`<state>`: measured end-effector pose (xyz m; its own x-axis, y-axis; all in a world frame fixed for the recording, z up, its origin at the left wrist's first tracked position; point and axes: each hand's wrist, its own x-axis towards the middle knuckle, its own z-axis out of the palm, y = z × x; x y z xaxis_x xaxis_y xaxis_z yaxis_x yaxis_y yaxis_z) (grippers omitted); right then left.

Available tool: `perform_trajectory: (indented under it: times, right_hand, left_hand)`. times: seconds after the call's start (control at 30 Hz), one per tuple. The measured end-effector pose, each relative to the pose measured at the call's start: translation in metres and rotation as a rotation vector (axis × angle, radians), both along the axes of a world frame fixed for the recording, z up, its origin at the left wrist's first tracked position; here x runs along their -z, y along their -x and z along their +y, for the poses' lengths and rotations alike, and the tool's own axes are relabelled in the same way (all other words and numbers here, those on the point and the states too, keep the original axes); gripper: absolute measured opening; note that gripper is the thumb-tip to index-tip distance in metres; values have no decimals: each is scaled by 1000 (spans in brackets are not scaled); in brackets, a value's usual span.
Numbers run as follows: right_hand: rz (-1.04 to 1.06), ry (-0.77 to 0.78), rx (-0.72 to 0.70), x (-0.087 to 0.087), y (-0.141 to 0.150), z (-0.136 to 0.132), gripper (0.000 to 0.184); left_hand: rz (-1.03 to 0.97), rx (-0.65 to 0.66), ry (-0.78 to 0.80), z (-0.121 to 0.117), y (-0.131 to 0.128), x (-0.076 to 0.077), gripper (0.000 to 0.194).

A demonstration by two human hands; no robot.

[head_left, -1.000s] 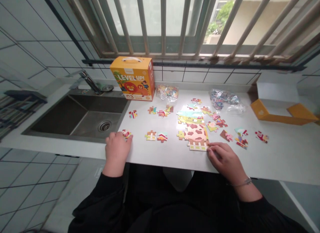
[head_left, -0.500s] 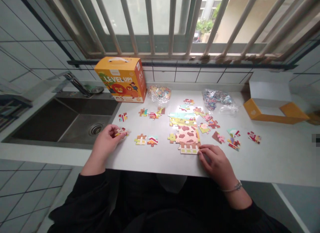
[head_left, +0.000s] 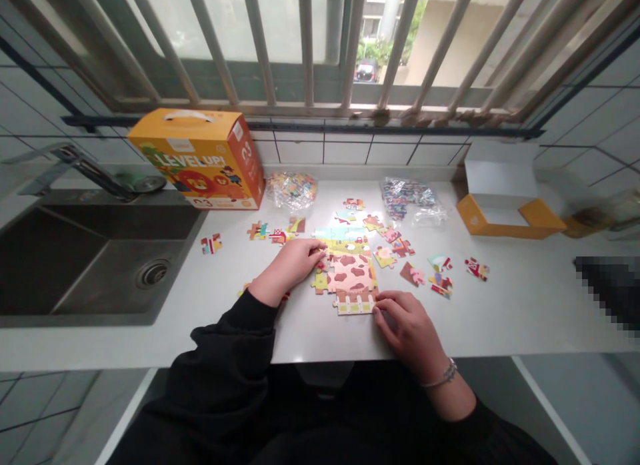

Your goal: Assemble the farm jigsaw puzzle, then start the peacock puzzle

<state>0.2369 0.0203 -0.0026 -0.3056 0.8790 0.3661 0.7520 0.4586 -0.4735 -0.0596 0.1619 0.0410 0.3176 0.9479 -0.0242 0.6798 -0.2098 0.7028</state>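
A partly joined jigsaw puzzle (head_left: 353, 273) lies on the white counter, with a brown-spotted pink body in its middle and a white fence along its bottom. My left hand (head_left: 296, 260) is closed on a small puzzle piece (head_left: 323, 264) at the puzzle's left edge, and the fingers partly cover it. At the lower right corner, the thumb and fingertips of my right hand (head_left: 407, 322) grip the fence section's edge. Loose puzzle pieces (head_left: 401, 246) lie right of the puzzle. Others (head_left: 278, 235) lie behind my left hand, and some are mostly hidden under that forearm.
A yellow puzzle box (head_left: 200, 162) stands at the back left, beside a steel sink (head_left: 100, 278). Two clear bags of pieces (head_left: 291, 190) (head_left: 413, 200) rest along the back. An open orange box (head_left: 510, 215) sits at the back right. Window bars rise behind the counter.
My left hand has carried its puzzle piece right, from near the sink to the puzzle's left edge. My right hand stays at the lower right corner. The view has shifted.
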Motion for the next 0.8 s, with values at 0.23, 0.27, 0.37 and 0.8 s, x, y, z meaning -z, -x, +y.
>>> perform_trajectory:
  times: [0.23,0.27,0.37,0.8]
  right_hand:
    - [-5,3,-1,-3,2,2,8]
    - [-6,5,0,-3,2,2,8]
    - [-10,16,5,-2,1,2,7]
    - [-18,37,11,-1,0,2,8]
  left_hand:
    - [14,-44,-21,-1,8,15,15]
    - [-11,-62,8,-2,8,16,15]
    - [-141,-126,153,-2,8,20,20]
    - [-104,-145,185,-3,13,26,20]
